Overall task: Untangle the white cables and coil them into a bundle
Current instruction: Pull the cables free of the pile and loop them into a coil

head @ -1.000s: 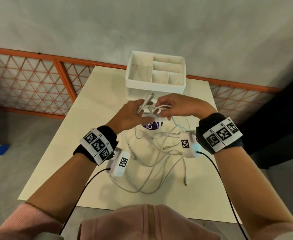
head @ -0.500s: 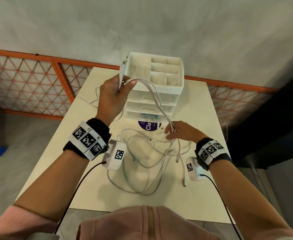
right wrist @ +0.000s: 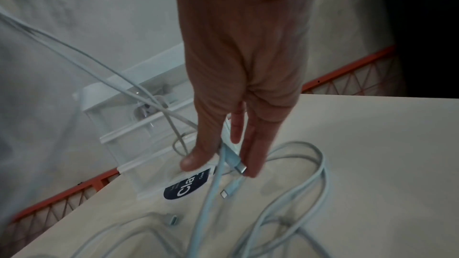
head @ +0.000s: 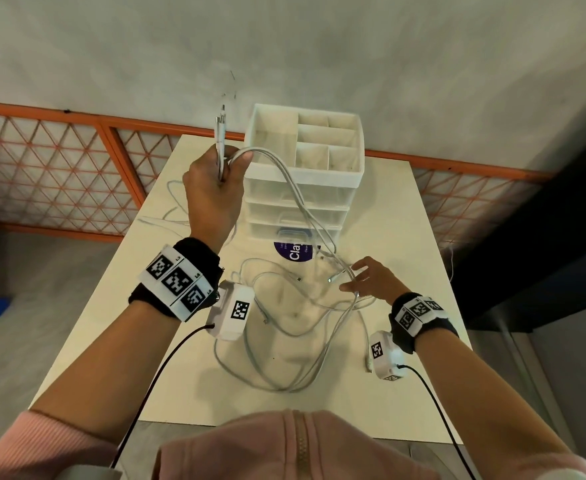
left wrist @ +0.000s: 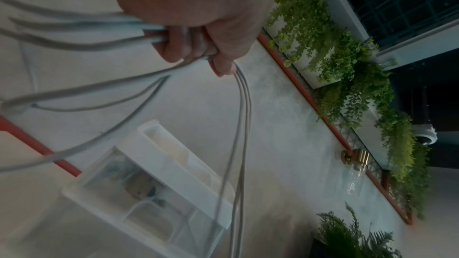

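Several white cables (head: 295,323) lie tangled on the cream table (head: 395,237). My left hand (head: 227,168) is raised at the back left and grips a bunch of them in a fist (left wrist: 198,52). Their connector ends (head: 220,129) poke up above the fist. From it, strands (head: 298,199) arc down over the organizer to my right hand (head: 354,277), low over the table. The right hand's fingers (right wrist: 250,156) are straight, and the cables (right wrist: 211,187) run between them. A silver-tipped connector (right wrist: 239,168) lies against one finger.
A white drawer organizer (head: 305,174) with open top compartments stands at the back of the table. In front of it lies a clear container with a purple round label (head: 293,252). An orange lattice fence (head: 59,168) runs behind. The table's front edge is near my chest.
My left hand lifted the cable ends from the table's middle up to the back left. My right hand let them slide and dropped to the right, down near the tabletop.
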Motion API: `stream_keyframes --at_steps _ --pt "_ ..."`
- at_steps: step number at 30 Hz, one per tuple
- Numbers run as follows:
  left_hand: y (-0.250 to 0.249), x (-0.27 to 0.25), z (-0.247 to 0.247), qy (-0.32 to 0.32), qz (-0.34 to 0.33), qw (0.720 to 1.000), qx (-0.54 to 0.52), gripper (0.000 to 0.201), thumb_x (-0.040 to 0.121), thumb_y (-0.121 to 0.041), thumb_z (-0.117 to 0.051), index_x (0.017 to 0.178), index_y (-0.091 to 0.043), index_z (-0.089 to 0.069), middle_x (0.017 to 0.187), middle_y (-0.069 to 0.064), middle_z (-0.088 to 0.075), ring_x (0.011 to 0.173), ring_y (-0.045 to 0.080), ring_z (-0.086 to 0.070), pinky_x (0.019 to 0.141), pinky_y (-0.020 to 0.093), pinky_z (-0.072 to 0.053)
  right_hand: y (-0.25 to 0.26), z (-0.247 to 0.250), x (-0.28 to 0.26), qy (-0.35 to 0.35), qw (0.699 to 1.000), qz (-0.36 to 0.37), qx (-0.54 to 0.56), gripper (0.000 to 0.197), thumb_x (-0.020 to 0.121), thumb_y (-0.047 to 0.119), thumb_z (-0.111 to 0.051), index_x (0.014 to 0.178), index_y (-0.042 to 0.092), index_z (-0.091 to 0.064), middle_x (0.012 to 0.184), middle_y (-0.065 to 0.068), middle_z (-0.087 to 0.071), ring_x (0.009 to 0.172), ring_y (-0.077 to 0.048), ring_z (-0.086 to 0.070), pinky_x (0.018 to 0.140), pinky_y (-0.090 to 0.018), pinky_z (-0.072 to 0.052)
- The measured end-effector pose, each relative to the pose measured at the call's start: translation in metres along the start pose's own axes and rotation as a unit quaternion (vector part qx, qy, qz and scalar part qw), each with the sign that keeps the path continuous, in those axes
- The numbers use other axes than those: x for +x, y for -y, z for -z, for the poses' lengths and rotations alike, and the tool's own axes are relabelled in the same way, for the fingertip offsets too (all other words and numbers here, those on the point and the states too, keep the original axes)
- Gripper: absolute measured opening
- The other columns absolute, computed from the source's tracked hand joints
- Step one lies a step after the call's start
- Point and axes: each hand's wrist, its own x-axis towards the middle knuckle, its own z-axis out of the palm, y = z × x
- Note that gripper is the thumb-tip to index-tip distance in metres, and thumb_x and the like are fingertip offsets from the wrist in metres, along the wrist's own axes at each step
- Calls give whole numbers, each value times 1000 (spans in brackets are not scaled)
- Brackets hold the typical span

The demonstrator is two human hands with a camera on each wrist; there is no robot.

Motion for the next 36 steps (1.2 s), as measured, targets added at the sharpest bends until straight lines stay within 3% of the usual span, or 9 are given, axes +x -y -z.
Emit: stream_keyframes --at_steps 8,11,13,16,18,21,25,29,36 --pt "6 0 0 -30 -8 999 10 22 90 -33 -60 86 -12 -62 50 -13 -36 44 6 -34 52 25 -32 -8 0 -5 65 996 -4 53 36 70 -5 -77 96 3 -53 71 -13 -62 47 -12 -63 57 -22 -58" --pt "5 7 4 -38 0 999 32 25 91 -35 -58 78 -15 -53 51 -11 -38 46 7 -35 52 27 -30 -19 1 -1 69 995 -43 60 40 71 -15 -71 102 0 -49 66 -14 -59 51 -20 -63 71 -38 -61" --pt "5 10 4 -39 -3 999 38 27 91 -36 -58 76 -15 -51 51 -11 -37 46 8 -35 51 27 -29 -23 0 0 69 993 -95 13 51 70 -10 -74 111 -1 -46 70 -14 -62 66 -31 -63 88 -51 -54" --pt "2 7 2 -22 -23 999 36 26 91 -35 -59 77 -14 -55 51 -12 -36 45 3 -41 48 15 -27 -3 6 -7 58 978 -104 -174 101 65 17 -85 143 7 -22 135 -22 -45 110 -34 -56 96 -43 -48" --pt "0 5 -1 5 -32 999 20 24 91 -34 -59 80 -13 -60 50 -12 -35 45 3 -39 50 17 -29 24 8 -16 70 968 -38 -236 130 59 33 -87 149 17 5 155 -22 -9 141 -37 -25 110 -49 -30" --pt "-5 -1 -6 46 -35 998 -4 16 90 -33 -61 81 -19 -60 49 -11 -36 47 4 -37 52 19 -31 74 4 -25 76 980 125 -134 141 54 36 -89 147 30 17 159 -10 10 148 -29 5 117 -51 -12" --pt "-14 -10 -11 87 -49 995 -5 10 90 -26 -62 82 -21 -60 45 -17 -47 49 -3 -44 54 8 -33 129 -7 -31 -3 953 302 -10 118 58 36 -88 147 33 -10 154 1 -17 143 -16 -17 114 -33 -22" --pt "-13 -11 -8 68 -45 997 -13 11 90 -30 -61 83 -22 -60 45 -10 -37 46 4 -38 52 15 -32 132 -17 -20 12 961 273 -47 32 77 29 -76 100 11 -64 112 -11 -64 101 -18 -59 94 -31 -44" --pt "11 -8 12 1 -13 1000 22 16 90 -33 -60 80 -20 -56 50 -11 -36 47 8 -33 50 26 -31 61 -28 -8 73 980 158 -94 24 86 34 -64 67 21 -60 68 7 -64 62 -3 -56 66 -18 -41"
